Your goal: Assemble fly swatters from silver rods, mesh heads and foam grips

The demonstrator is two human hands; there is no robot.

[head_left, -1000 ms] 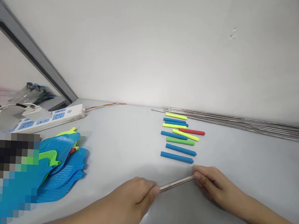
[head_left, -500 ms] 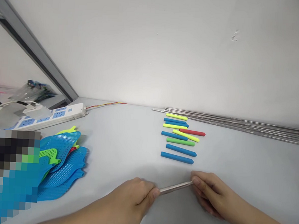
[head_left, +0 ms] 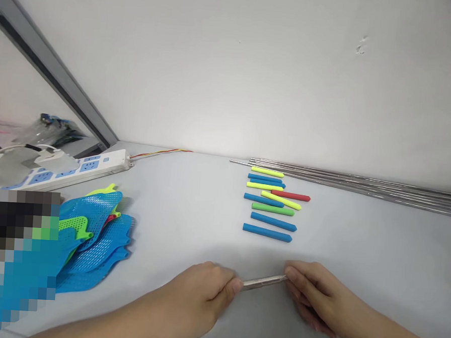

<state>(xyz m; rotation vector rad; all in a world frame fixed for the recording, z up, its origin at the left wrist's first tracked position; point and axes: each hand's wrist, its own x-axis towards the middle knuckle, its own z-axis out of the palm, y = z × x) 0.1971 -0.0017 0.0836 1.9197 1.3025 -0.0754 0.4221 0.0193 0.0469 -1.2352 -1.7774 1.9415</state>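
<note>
A silvery metal rod (head_left: 263, 282), which looks telescopic, spans the space between my two hands just above the near part of the table. My left hand (head_left: 207, 294) is closed around its thicker end, thumb along the side. With thumb and fingers, my right hand (head_left: 313, 297) pinches the thinner end, and its tip is hidden in the grip. Beyond the hands lie several coloured plastic handle sleeves with pointed ends: blue ones (head_left: 267, 233), yellow ones (head_left: 281, 200), a green one (head_left: 272, 209) and a red one (head_left: 291, 195).
Blue, green and yellow perforated fly-swatter heads (head_left: 103, 256) are heaped at the left, partly blurred out. Behind them sits a white power strip (head_left: 108, 165) with plugs and a thin coloured wire (head_left: 162, 151). Several long metal rods (head_left: 361, 181) lie along the wall at right.
My right hand has shifted slightly left and down, and the rod now tilts less. Both hands keep their hold. The whole view has moved a little.
</note>
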